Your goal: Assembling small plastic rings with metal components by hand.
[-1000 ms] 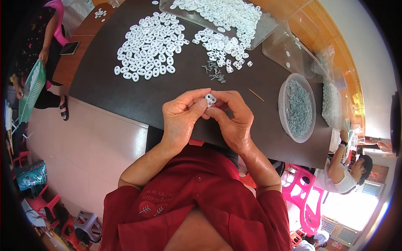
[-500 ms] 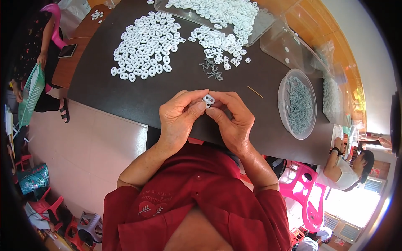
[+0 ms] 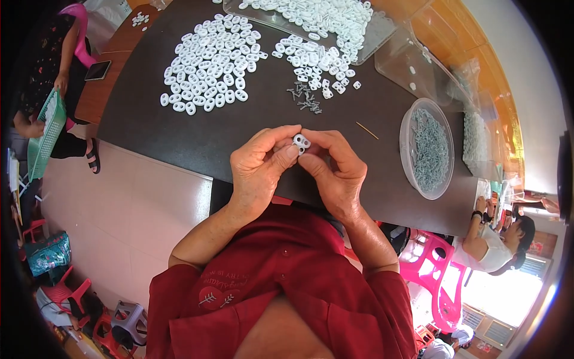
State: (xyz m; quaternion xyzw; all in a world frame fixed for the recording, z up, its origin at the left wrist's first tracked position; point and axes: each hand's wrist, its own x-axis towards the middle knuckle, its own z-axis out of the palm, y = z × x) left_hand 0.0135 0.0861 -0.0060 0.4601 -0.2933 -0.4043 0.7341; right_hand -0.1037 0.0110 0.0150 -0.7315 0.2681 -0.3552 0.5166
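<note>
Over the near part of the dark table (image 3: 197, 140), my left hand (image 3: 256, 170) and my right hand (image 3: 339, 173) meet fingertip to fingertip. Between them they pinch one small white plastic cord lock (image 3: 301, 141) with round holes, and the fingers hide part of it. Ahead of my hands lies a small heap of grey springs (image 3: 306, 100). Just beyond it are loose white plastic pieces (image 3: 323, 63), some showing two holes. Many oval two-hole white pieces (image 3: 209, 66) lie spread out at the far left.
A round clear bowl (image 3: 408, 161) of springs stands at right, with a thin wooden stick (image 3: 367, 130) left of it. A clear tray (image 3: 281, 25) heaped with white pieces is at the back. One person holds a green basket (image 3: 49, 128) at left; another person (image 3: 496, 242) sits at right.
The cord lock has turned slightly between my fingertips. Both hands keep their pinch and have barely moved. At left, the other person's hand has shifted on the green basket.
</note>
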